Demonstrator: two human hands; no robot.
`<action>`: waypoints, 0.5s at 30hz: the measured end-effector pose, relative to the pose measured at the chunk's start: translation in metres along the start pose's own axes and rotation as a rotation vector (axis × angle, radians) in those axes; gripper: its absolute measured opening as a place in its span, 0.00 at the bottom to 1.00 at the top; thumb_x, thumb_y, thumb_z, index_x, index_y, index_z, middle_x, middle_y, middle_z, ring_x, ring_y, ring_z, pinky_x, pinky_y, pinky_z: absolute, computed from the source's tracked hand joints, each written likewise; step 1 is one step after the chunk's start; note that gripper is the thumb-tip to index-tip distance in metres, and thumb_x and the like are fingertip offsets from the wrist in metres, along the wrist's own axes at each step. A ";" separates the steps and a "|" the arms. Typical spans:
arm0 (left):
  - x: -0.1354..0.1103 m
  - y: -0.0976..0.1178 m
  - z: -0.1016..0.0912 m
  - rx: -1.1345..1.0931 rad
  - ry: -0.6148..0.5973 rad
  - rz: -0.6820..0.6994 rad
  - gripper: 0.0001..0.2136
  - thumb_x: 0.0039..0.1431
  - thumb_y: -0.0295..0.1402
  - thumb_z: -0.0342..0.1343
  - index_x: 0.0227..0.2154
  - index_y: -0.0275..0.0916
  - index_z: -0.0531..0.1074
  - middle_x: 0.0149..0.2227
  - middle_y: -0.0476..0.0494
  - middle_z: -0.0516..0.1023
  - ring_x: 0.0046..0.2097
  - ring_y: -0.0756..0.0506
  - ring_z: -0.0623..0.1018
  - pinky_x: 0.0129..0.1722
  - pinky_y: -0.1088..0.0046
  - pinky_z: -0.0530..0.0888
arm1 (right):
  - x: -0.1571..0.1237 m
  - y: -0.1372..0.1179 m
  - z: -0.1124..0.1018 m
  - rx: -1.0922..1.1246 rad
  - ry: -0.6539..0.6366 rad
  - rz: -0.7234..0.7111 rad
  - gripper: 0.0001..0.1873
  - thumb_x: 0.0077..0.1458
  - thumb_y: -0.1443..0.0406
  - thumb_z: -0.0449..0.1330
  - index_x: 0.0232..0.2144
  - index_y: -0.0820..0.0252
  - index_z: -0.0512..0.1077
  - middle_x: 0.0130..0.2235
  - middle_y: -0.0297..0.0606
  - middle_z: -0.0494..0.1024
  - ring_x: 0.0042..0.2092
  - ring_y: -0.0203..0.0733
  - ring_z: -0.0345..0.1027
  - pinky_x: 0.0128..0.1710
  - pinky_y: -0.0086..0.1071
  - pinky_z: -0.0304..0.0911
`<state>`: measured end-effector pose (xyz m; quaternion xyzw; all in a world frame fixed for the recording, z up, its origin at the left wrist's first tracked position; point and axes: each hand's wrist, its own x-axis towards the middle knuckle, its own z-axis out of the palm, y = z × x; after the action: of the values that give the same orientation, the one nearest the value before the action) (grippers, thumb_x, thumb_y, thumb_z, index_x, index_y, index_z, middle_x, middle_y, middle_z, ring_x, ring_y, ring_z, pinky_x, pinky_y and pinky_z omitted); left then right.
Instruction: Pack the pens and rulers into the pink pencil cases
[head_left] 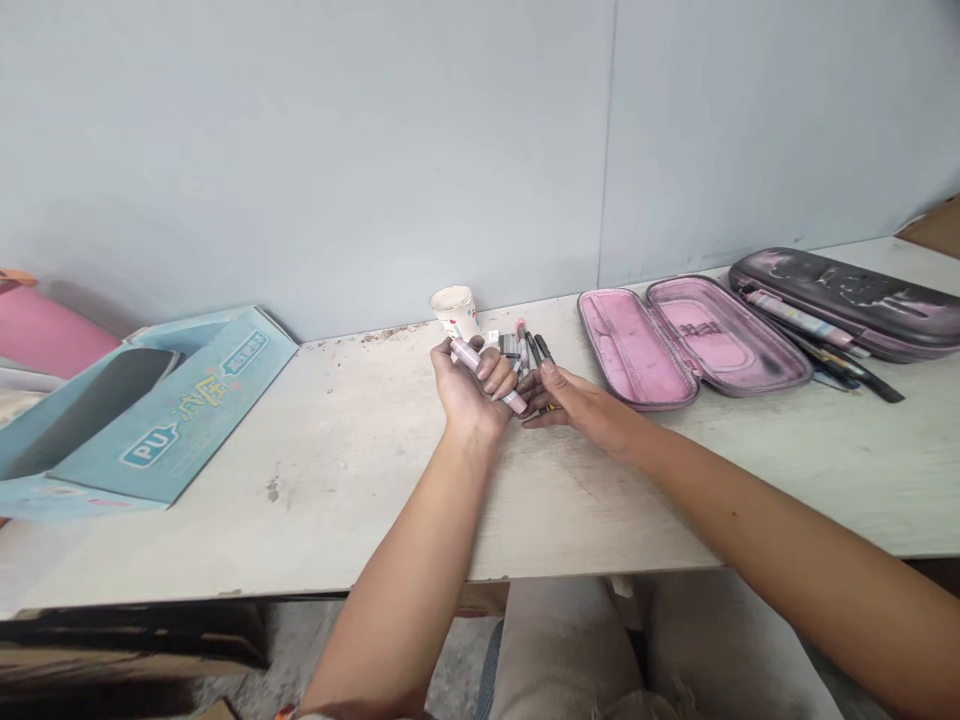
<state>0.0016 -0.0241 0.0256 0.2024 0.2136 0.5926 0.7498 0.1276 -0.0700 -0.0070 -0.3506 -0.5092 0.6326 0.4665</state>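
Observation:
My left hand (469,385) grips a pale pink marker (487,373) across its palm, the marker's end sticking out past the fingers. My right hand (577,400) reaches in from the right and closes around a bunch of dark and grey markers (527,358), whose tips point up and away from me. Both hands meet over the white tabletop (360,480), and the lower part of the bunch is hidden by my fingers. Just beyond my left hand stands a white paper cup (454,312).
An open pink-lined pencil case (690,340) lies right of my hands, with a dark pink-tinged case (847,305) and loose pens (840,360) beyond it. A blue cardboard box (172,410) and a pink object (45,330) sit at the left. A grey wall (337,150) backs the table.

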 end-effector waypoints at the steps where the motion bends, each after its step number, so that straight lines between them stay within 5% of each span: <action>1: 0.000 0.000 0.000 0.007 -0.002 0.007 0.13 0.55 0.39 0.42 0.21 0.38 0.62 0.11 0.57 0.50 0.11 0.55 0.51 0.11 0.79 0.46 | 0.000 0.000 0.000 0.006 -0.004 0.004 0.28 0.53 0.44 0.48 0.43 0.59 0.67 0.41 0.40 0.72 0.40 0.38 0.67 0.45 0.40 0.68; 15: -0.002 -0.002 0.004 0.027 -0.006 -0.010 0.14 0.55 0.40 0.42 0.21 0.38 0.62 0.12 0.57 0.50 0.12 0.55 0.50 0.11 0.79 0.45 | 0.002 0.001 0.002 0.058 0.013 0.011 0.26 0.54 0.46 0.49 0.41 0.60 0.67 0.40 0.40 0.72 0.39 0.37 0.67 0.43 0.39 0.68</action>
<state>0.0043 -0.0269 0.0279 0.2132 0.2205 0.5854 0.7505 0.1253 -0.0689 -0.0070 -0.3437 -0.4856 0.6475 0.4762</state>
